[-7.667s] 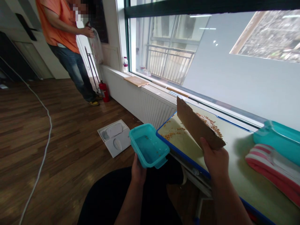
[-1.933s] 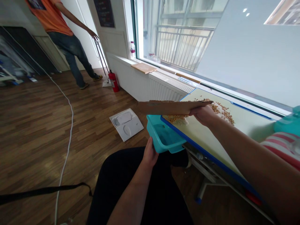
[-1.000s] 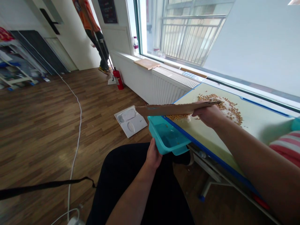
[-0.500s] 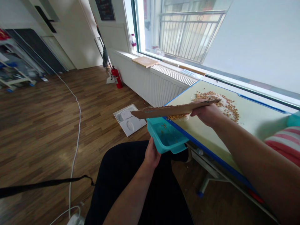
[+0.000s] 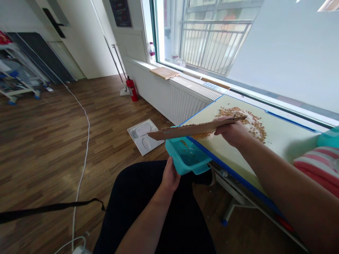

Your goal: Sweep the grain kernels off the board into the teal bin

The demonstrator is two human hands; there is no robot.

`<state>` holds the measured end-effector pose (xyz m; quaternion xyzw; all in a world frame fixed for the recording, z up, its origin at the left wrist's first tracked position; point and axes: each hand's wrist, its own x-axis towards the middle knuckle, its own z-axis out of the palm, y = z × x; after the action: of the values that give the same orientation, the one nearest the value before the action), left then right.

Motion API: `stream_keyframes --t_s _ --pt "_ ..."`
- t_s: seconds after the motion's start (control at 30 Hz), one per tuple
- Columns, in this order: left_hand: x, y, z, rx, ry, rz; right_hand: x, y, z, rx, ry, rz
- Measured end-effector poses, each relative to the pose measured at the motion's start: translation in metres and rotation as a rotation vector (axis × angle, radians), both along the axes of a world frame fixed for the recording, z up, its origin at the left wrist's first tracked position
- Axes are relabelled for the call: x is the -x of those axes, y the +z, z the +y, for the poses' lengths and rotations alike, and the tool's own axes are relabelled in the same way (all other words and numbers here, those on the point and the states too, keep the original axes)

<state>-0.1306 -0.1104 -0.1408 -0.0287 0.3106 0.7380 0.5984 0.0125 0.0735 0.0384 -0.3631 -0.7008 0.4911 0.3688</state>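
Note:
My left hand (image 5: 170, 175) grips the near wall of a teal plastic box (image 5: 185, 159), held just below the blue edge of the table (image 5: 219, 160). A few brown grains lie in the box. My right hand (image 5: 231, 131) is closed on a long strip of brown cardboard (image 5: 185, 129), held nearly flat, on edge, over the table's corner and the box. A small heap of grains (image 5: 201, 135) lies against the cardboard at the table's edge. A wider scatter of grains (image 5: 249, 120) lies farther back on the tabletop.
A striped red and white cloth (image 5: 317, 169) and another teal container (image 5: 329, 137) lie at the table's right. A white foam tray (image 5: 144, 135) lies on the wooden floor, with a white cable (image 5: 84, 134) and a red fire extinguisher (image 5: 131, 89) by the radiator.
The cardboard has pushed grains to the table's edge and some now lie in the box. The person in orange has left the view. My head has turned slightly.

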Motion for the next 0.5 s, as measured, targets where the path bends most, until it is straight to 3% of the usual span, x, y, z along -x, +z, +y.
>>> stream_keyframes --t_s 0.3,0.5 --pt "0.0019 0.0001 0.0006 -0.006 0.029 0.014 0.0009 0.0004 -0.0010 0.062 -0.024 0.052" --pt "0.0024 0.0019 -0.0001 -0.029 0.029 0.025 0.0014 -0.0013 -0.0008 0.111 -0.135 0.083"
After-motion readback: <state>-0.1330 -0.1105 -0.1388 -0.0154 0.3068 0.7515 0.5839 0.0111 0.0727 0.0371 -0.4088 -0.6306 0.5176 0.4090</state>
